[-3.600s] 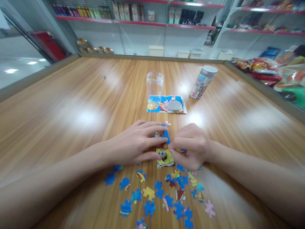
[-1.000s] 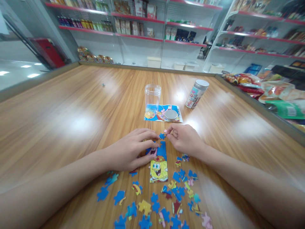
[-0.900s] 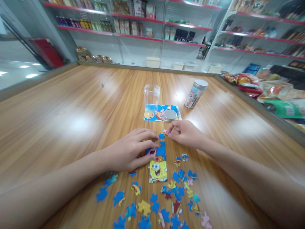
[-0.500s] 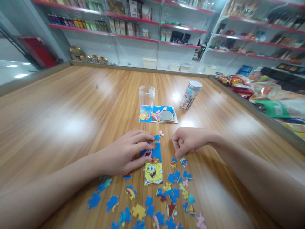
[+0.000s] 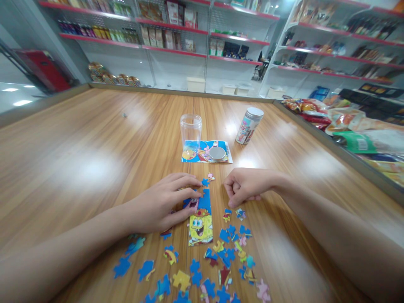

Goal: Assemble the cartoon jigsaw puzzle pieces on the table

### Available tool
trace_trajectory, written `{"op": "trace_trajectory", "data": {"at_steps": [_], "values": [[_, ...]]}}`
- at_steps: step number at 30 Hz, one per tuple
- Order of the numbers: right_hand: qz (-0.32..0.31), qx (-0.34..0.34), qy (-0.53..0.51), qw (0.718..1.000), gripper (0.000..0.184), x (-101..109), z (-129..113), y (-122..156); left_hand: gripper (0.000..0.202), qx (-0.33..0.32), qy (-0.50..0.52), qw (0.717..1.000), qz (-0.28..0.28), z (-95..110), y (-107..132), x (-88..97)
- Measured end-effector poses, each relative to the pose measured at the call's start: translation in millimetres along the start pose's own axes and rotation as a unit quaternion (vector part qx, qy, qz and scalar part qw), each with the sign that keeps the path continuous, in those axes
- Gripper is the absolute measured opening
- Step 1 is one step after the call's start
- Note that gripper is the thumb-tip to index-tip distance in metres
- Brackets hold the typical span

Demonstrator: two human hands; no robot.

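My left hand [image 5: 172,200] lies palm down with its fingers apart over the joined part of a jigsaw puzzle [image 5: 201,229], covering its left side. A yellow cartoon sponge and blue background show on that part. Just beyond the fingertips sits a loose blue puzzle piece [image 5: 205,182], with a pink and white piece [image 5: 211,176] beside it. To the right of the puzzle, my right hand [image 5: 244,187] rests on the table with curled fingers; whatever is inside them, if anything, is hidden. Several loose puzzle pieces [image 5: 181,280] in blue, yellow, red and pink are scattered nearer to me.
A clear plastic jar [image 5: 191,132] and a round metal lid [image 5: 217,153] stand on a printed picture sheet [image 5: 205,158]. Behind, to the right, is a labelled can [image 5: 249,125]. Packaged snacks [image 5: 356,142] line the table's right edge, and stocked shelves [image 5: 176,31] rise beyond.
The whole view has shifted slightly. Both hands keep nearly the same pose and place, and no piece has visibly moved.
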State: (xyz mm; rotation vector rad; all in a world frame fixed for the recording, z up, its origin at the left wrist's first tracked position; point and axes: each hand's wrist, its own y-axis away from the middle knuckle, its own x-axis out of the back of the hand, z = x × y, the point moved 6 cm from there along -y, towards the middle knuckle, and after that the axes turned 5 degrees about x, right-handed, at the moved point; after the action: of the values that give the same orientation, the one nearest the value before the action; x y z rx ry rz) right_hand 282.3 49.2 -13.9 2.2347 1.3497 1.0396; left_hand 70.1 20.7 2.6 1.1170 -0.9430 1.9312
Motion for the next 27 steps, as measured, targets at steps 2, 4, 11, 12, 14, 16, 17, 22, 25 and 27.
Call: {"op": "trace_trajectory", "data": {"at_steps": [2,4,11,12,14,16,17,22,25,27], "values": [[0.002,0.002,-0.003,1.000,0.044,0.0,0.1,0.0,0.024,0.001,-0.002,1.000,-0.003,0.0,-0.2,-0.1],[0.004,0.004,-0.006,1.000,0.042,0.0,0.6,-0.2,0.024,0.001,-0.003,1.000,-0.002,0.1,-0.3,-0.1],[0.001,0.013,-0.008,1.000,0.041,0.4,2.7,-2.1,0.023,0.000,0.001,1.000,0.003,1.5,-0.9,0.5],[0.000,0.015,-0.010,1.000,0.041,0.4,2.6,-2.1,0.023,0.001,0.002,1.000,0.002,1.5,-1.0,0.3],[-0.001,0.016,-0.009,1.000,0.040,0.3,2.3,-1.7,0.023,0.002,0.002,1.000,0.001,1.6,-1.0,0.1],[0.000,0.014,-0.005,1.000,0.040,0.4,2.1,-1.1,0.023,0.003,0.001,1.000,0.000,1.6,-0.7,0.1],[0.001,0.012,-0.003,1.000,0.039,0.4,2.1,-0.8,0.023,0.004,0.000,1.000,0.000,1.3,-0.5,0.2],[0.001,0.012,0.001,1.000,0.039,0.4,2.0,-0.6,0.023,0.005,-0.001,1.000,0.000,0.8,-0.9,0.7],[0.000,0.012,0.007,1.000,0.041,0.6,2.8,-1.0,0.023,0.005,0.001,1.000,0.003,1.4,-2.0,1.3],[-0.002,0.013,0.006,1.000,0.040,0.5,3.3,-1.2,0.023,0.004,0.003,1.000,0.004,1.9,-2.2,1.5]]}}
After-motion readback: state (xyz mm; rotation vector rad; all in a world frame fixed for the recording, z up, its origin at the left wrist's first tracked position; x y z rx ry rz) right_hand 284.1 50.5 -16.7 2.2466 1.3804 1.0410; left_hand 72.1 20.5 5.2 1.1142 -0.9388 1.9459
